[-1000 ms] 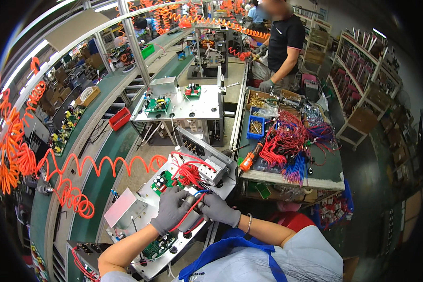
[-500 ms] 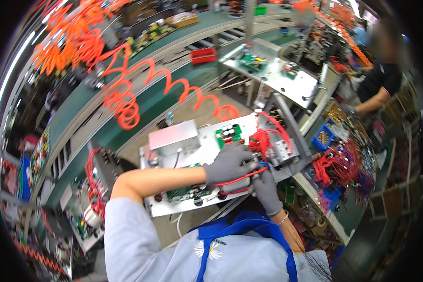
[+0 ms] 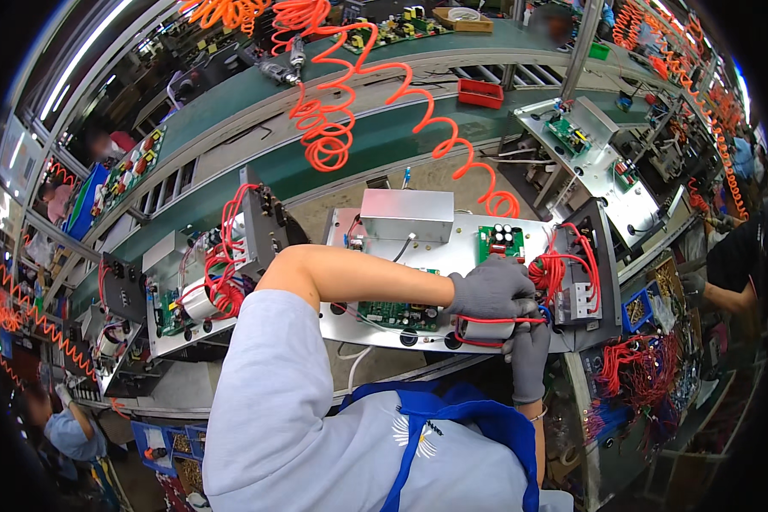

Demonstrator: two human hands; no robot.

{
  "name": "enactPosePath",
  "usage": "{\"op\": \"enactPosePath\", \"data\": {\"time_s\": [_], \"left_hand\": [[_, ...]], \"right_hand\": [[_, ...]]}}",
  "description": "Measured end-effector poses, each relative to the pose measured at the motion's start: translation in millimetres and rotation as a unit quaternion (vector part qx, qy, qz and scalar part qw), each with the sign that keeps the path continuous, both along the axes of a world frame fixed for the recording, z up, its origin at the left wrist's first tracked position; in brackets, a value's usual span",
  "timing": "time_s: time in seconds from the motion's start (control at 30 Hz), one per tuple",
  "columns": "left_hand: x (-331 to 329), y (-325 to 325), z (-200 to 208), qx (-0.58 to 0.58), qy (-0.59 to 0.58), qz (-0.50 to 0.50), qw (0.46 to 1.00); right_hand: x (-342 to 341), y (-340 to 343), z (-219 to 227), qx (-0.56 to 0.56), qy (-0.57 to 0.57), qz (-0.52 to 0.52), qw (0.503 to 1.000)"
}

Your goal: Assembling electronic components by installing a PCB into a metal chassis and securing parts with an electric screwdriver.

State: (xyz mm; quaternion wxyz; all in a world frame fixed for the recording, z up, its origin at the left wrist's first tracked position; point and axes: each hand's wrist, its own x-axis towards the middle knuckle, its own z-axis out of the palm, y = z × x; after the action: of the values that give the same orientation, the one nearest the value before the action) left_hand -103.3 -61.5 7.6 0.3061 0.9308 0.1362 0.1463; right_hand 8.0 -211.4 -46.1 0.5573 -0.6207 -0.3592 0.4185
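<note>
Both hands wear grey gloves and meet over the right part of an open metal chassis [image 3: 435,340]. My left hand [image 3: 491,288] reaches across the chassis, its fingers curled at the end of a red wire [image 3: 495,321]. My right hand [image 3: 529,358] comes up from the front edge and pinches by the same wire end; the fingertips partly hide each other. Below the wire lies a grey cylinder [image 3: 485,331]. A bundle of red wires [image 3: 548,271] hangs beside a white terminal block [image 3: 584,300] on the dark upright panel [image 3: 608,282]. Behind my left hand sits a green circuit board [image 3: 499,242].
A silver box [image 3: 408,215] stands on the chassis. Similar units [image 3: 192,299] line the left. Coiled orange air hoses [image 3: 328,145] hang ahead. At right are red wire bundles [image 3: 627,367], a blue parts bin [image 3: 636,309] and a co-worker's arm [image 3: 725,297]. A red tray [image 3: 480,93] sits behind.
My view has turned left, so the scene sits farther right in the picture and more units show at left. Both hands stay together at the red wire by the cylinder.
</note>
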Motion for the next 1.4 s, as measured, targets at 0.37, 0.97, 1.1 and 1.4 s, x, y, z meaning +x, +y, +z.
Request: {"op": "enactPosePath", "data": {"time_s": [0.37,0.97,1.1,1.4], "left_hand": [[0.9,3.5,-15.6,0.015,-0.101,0.023,0.994],[-5.4,17.6,18.1,-0.114,-0.037,0.089,0.989],[-32.6,1.8,80.4,-0.177,-0.222,0.138,0.949],[-110.1,-160.6,11.3,0.077,-0.357,0.493,0.790]], "right_hand": [[0.5,-0.2,6.0,-0.013,-0.033,0.005,0.999],[2.6,3.9,7.7,-0.031,-0.024,0.006,0.999],[4.9,1.9,-3.4,-0.008,-0.019,-0.005,1.000],[2.7,8.7,4.2,-0.015,-0.200,0.013,0.980]]}}
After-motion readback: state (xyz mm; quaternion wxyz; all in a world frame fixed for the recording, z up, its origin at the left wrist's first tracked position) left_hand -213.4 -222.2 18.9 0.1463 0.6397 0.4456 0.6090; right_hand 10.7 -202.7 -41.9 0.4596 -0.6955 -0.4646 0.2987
